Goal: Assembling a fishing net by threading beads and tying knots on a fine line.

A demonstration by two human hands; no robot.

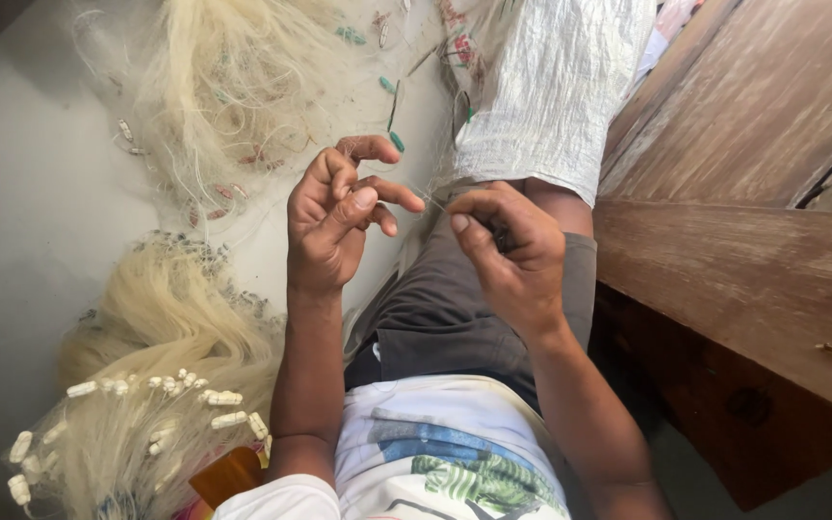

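Heaps of pale fishing net (pixel 214 87) spread over the grey floor (pixel 21 193), a bundle near the bottom left strung with small white floats (pixel 219 397). Worn wooden bench (pixel 753 270) along the right, a white woven sack (pixel 551 87) draped beside it.

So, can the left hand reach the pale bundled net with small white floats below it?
Probably yes: the left hand holds only thin line, and the pale bundled net with small white floats lies unobstructed beside that forearm.
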